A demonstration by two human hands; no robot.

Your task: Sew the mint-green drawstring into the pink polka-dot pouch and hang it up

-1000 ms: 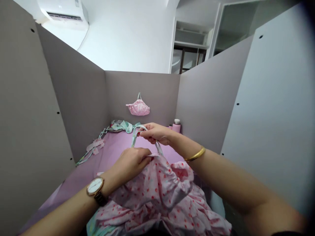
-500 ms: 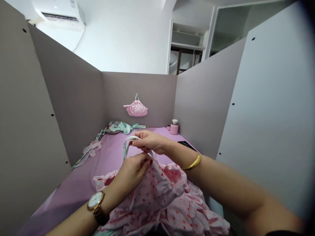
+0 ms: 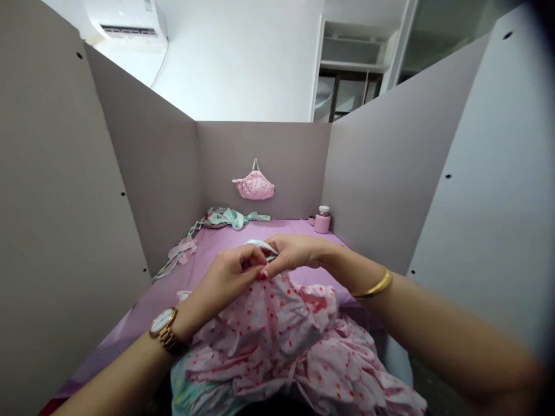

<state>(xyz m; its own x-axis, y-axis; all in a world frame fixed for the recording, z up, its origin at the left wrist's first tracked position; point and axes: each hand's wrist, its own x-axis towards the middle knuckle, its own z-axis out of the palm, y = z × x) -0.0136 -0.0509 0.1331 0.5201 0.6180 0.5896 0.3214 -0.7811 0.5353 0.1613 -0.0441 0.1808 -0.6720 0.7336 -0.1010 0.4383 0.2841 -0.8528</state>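
Note:
My left hand (image 3: 232, 276), with a watch on its wrist, pinches the gathered top edge of a pink cloth piece with red dots (image 3: 273, 318). Fingertips of my right hand (image 3: 295, 254) meet it there, closed on a pale green fabric strap (image 3: 260, 245) that arches up behind the hands. Exactly where strap and edge join is hidden by my fingers. Below, the cloth hangs in folds onto a heap of similar dotted fabric (image 3: 347, 370) over my lap. Some green-and-yellow cloth (image 3: 193, 387) shows at the heap's left.
A similar small dotted piece (image 3: 255, 185) hangs by its strap on the back panel. Green strips (image 3: 234, 218) and pink scraps (image 3: 184, 249) lie along the left of the pink tabletop (image 3: 217, 242). A pink jar (image 3: 322, 221) stands back right. Grey panels (image 3: 156, 156) enclose three sides.
My right hand has come down to meet my left, and the strap loop has become smaller and lower. The view has shifted slightly, so the surroundings sit further right.

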